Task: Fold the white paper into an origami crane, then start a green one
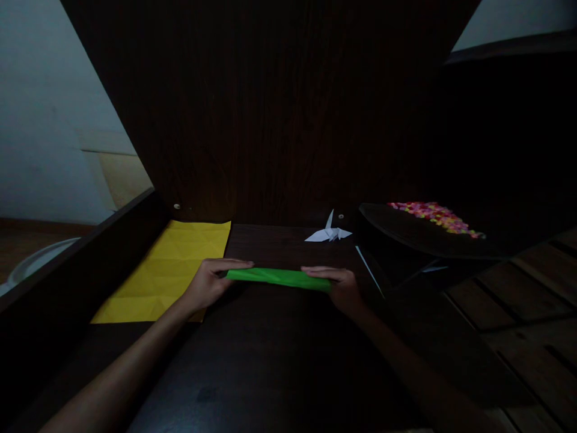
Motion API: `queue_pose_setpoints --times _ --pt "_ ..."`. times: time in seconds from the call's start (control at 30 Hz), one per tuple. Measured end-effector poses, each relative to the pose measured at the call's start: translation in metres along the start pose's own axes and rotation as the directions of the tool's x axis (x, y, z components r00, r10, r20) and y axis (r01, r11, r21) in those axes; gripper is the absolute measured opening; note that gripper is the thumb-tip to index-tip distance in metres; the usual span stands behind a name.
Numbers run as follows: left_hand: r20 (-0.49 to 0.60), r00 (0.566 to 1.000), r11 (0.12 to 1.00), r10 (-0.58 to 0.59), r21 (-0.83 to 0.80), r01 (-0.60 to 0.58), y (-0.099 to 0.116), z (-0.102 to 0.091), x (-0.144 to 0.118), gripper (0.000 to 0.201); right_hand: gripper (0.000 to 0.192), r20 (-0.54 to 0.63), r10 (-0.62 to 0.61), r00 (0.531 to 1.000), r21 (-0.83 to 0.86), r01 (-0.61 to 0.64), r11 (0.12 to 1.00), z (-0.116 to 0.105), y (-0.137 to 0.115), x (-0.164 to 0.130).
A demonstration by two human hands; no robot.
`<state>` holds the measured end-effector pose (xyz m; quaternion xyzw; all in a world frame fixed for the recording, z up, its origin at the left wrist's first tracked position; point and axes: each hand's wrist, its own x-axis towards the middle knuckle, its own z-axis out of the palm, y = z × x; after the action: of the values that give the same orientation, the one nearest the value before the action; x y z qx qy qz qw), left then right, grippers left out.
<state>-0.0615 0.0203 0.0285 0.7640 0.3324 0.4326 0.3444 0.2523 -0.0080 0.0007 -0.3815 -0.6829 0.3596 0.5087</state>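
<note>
A bright green strip of folded paper [274,276] stretches sideways between my two hands above the dark desk top. My left hand [210,282] grips its left end, fingers along the upper edge and thumb below. At the other end, my right hand [340,285] is closed on the strip in much the same way. Left of and partly behind my left hand lies a yellow sheet of paper [166,270] marked with crossing creases. A white origami crane [330,234] rests beyond my right hand, near the back panel.
The dark desk [216,373] has a raised side board [90,252] on the left and a tall back panel [279,108]. At right, a dark curved surface [396,231] holds many small pink, red and yellow pieces [437,216]. A thin pale strip [369,272] lies nearby.
</note>
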Motion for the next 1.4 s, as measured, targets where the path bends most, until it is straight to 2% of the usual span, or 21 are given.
queue_pose_setpoints --times 0.07,0.13,0.2,0.27,0.37,0.43,0.57,0.73,0.83,0.97,1.07,1.23,1.4 --pt "0.055 0.979 0.977 0.195 0.078 -0.199 -0.005 -0.004 0.000 0.023 0.018 0.033 -0.190 0.981 -0.096 0.193 0.977 -0.001 0.001 0.000" --pt "0.150 0.948 0.930 0.282 0.199 -0.308 -0.010 -0.007 -0.001 0.030 0.029 0.125 -0.295 0.947 -0.206 0.316 0.926 -0.003 0.003 -0.001" --pt "0.269 0.925 0.882 0.268 0.317 -0.348 -0.013 -0.009 -0.002 0.037 0.041 0.246 -0.292 0.924 -0.299 0.359 0.884 -0.006 0.006 -0.002" --pt "0.381 0.902 0.845 0.206 0.395 -0.360 -0.013 -0.008 -0.004 0.039 0.048 0.353 -0.225 0.908 -0.365 0.355 0.860 -0.010 0.009 -0.004" --pt "0.466 0.878 0.807 0.107 0.475 -0.351 -0.010 -0.005 -0.006 0.031 0.046 0.424 -0.118 0.898 -0.427 0.312 0.849 -0.014 0.013 -0.007" --pt "0.473 0.878 0.786 0.077 0.513 -0.346 -0.008 -0.002 -0.007 0.027 0.041 0.442 -0.071 0.894 -0.437 0.284 0.853 -0.016 0.013 -0.007" --pt "0.463 0.881 0.773 0.099 0.522 -0.361 -0.007 0.001 -0.006 0.024 0.030 0.453 0.018 0.891 -0.454 0.212 0.866 -0.018 0.011 -0.004" --pt "0.444 0.889 0.785 0.111 0.510 -0.353 -0.007 0.000 -0.005 0.024 0.028 0.440 0.080 0.894 -0.441 0.137 0.887 -0.023 0.012 -0.001" --pt "0.452 0.886 0.772 0.102 0.527 -0.357 -0.002 -0.001 -0.004 0.026 0.032 0.484 0.053 0.873 -0.427 0.183 0.885 -0.027 0.012 0.000" --pt "0.430 0.898 0.726 0.090 0.589 -0.355 0.005 0.004 -0.006 0.038 0.047 0.530 0.013 0.848 -0.407 0.241 0.881 -0.031 0.010 -0.002" --pt "0.421 0.898 0.715 0.124 0.589 -0.375 0.006 0.016 -0.009 0.033 0.048 0.514 0.002 0.858 -0.403 0.240 0.883 -0.030 0.009 -0.003" --pt "0.483 0.857 0.752 0.179 0.494 -0.436 0.006 0.040 -0.016 0.033 0.045 0.481 -0.018 0.877 -0.375 0.224 0.900 -0.027 0.007 -0.004" --pt "0.501 0.845 0.732 0.184 0.504 -0.458 0.010 0.048 -0.019 0.028 0.045 0.472 -0.037 0.881 -0.363 0.232 0.902 -0.026 0.006 -0.004"
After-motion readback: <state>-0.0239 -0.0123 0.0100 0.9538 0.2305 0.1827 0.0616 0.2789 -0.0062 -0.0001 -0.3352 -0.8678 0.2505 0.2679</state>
